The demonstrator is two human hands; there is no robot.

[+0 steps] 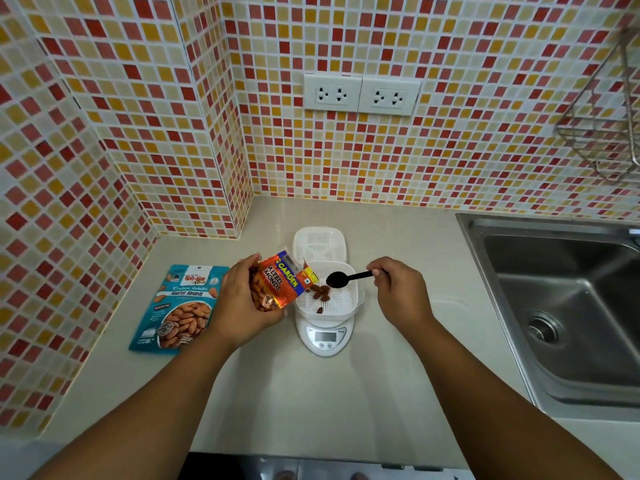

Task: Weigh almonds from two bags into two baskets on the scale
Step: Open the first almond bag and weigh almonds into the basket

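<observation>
Head view:
Left hand point(242, 299): clenched around the orange foil bag of salted almonds point(277, 284), which is tilted with its torn mouth over the left edge of the near basket.
Right hand point(398, 292): pinching the handle of a black plastic spoon point(341, 278); the spoon's bowl hangs over the near basket, just right of the bag's mouth.
Near basket point(346, 299): white slotted plastic, square with rounded corners, sitting on the scale; a few brown almonds point(320, 292) lie inside towards its left side, one apart nearer the front.
Scale point(325, 337): small white digital kitchen scale at the middle of the counter, its display facing the person; the reading is too small to tell.
Far basket point(318, 242): a second white slotted basket on the counter, touching the near one's far edge.
Teal bag point(180, 306): pouch of roasted almonds lying flat on the counter, left of the scale and just beside the left hand.
Counter point(294, 393): pale beige stone.
Sink point(568, 306): stainless steel, at the right.
</observation>
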